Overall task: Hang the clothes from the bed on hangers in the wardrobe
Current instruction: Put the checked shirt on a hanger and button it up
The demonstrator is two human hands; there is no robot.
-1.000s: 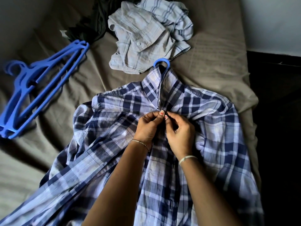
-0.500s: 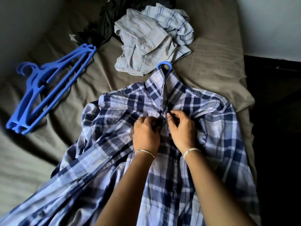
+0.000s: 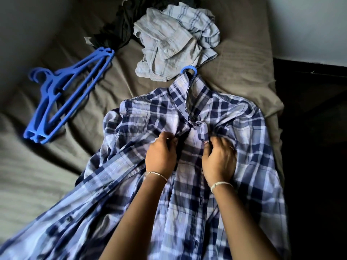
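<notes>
Change: both hands have moved down from the collar of the blue-and-white checked cotton shirt (image 3: 244,128); the top button looks closed now.
Left hand (image 3: 161,154): curled fingers pinch one front edge.
Right hand (image 3: 218,160): curled fingers hold the other edge.
Shirt place: flat on the brown bed sheet (image 3: 234,62), with the hook of the blue plastic hanger (image 3: 188,69) at the collar.
Meaning: probably the next button, then the wardrobe.

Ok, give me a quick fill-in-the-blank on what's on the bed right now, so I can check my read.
1. The hook poking from the collar of the checked shirt is coloured ____.
2. The spare hangers lie on the bed to that shirt's ____.
3. The left hand and right hand both grip the front of the ____ shirt, not the pale crumpled one.
Missing words: blue; left; checked.
</notes>
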